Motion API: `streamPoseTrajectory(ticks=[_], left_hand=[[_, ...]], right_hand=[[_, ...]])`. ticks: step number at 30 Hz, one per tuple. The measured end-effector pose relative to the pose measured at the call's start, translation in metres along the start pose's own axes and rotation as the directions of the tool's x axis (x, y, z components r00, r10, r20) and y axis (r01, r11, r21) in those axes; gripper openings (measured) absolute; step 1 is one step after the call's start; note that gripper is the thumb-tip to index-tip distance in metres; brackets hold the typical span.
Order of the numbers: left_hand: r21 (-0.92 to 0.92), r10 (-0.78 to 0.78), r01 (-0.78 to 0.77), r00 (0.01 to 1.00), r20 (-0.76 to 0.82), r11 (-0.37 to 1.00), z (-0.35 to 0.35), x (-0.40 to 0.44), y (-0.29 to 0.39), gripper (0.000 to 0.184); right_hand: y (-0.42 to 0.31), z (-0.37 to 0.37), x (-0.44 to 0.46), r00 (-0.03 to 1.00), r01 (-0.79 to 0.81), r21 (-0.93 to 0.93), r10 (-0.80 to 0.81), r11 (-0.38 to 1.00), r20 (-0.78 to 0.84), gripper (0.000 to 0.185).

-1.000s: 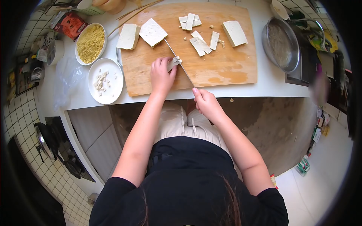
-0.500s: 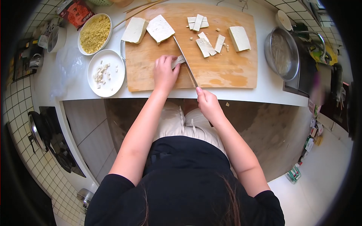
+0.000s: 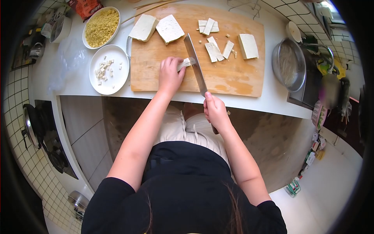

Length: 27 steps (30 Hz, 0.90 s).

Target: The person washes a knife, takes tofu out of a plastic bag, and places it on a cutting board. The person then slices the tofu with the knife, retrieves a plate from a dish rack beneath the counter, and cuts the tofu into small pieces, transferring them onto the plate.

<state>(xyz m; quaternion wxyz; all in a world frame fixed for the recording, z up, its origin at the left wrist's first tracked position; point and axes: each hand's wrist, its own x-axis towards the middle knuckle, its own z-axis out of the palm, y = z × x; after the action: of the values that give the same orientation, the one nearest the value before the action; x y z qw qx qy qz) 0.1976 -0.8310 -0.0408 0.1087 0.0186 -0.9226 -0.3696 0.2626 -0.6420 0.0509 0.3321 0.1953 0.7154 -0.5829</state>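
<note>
My right hand (image 3: 215,110) is wrapped round the handle of a cleaver (image 3: 196,64), whose broad blade reaches over the wooden cutting board (image 3: 156,80). Under the curled fingers of my left hand (image 3: 170,74) lie narrow white tofu strips (image 3: 186,63), their cut ends at the blade. Two thick tofu slabs (image 3: 170,29) sit at the back left of the board. Another tofu block (image 3: 248,46) stands to the right, near loose tofu slices (image 3: 213,52) and small crumbs. A white plate (image 3: 118,82) left of the board holds small tofu cubes (image 3: 103,71).
Behind the plate stands a white bowl of yellow crumbly food (image 3: 102,29), with a red packet (image 3: 83,8) beyond it. A metal bowl (image 3: 290,64) with pale strands in liquid is at the right. Chopsticks (image 3: 150,7) lie behind the board.
The cleaver has turned so more of its flat face shows, and its blade stands slightly right of the strips' ends. My left hand stays on the tofu; the whole view has shifted a little.
</note>
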Motion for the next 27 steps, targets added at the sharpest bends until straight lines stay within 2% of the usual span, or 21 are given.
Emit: streamPoseTrajectory(ticks=[6,9,15,21,24,27], left_hand=[[0.002,0.006,-0.006,1.000,-0.011,1.000,0.001,0.000,0.000,0.024],[-0.007,-0.002,0.002,1.000,0.003,1.000,0.000,0.000,-0.001,0.024],[-0.002,-0.016,0.016,1.000,-0.001,1.000,0.000,0.000,0.001,0.024],[-0.020,-0.002,0.001,1.000,-0.030,1.000,0.001,-0.001,0.000,0.026],[-0.015,0.022,-0.022,0.999,-0.026,1.000,-0.001,-0.003,-0.003,0.028],[-0.017,0.019,-0.020,0.999,-0.031,1.000,0.001,-0.005,-0.004,0.029]], right_hand=[[0.013,0.004,0.013,1.000,0.010,-0.142,-0.011,0.990,-0.007,0.055],[0.024,0.006,0.021,0.988,0.135,-0.316,-0.152,0.939,-0.031,0.055],[0.022,0.002,0.016,0.998,0.055,-0.158,-0.057,0.986,-0.009,0.055],[0.009,0.002,0.005,0.999,0.055,-0.124,-0.054,0.991,0.007,0.055],[0.013,0.004,0.011,1.000,0.026,-0.187,-0.026,0.982,0.002,0.056],[0.024,0.006,0.019,0.994,0.104,-0.259,-0.110,0.960,-0.009,0.056]])
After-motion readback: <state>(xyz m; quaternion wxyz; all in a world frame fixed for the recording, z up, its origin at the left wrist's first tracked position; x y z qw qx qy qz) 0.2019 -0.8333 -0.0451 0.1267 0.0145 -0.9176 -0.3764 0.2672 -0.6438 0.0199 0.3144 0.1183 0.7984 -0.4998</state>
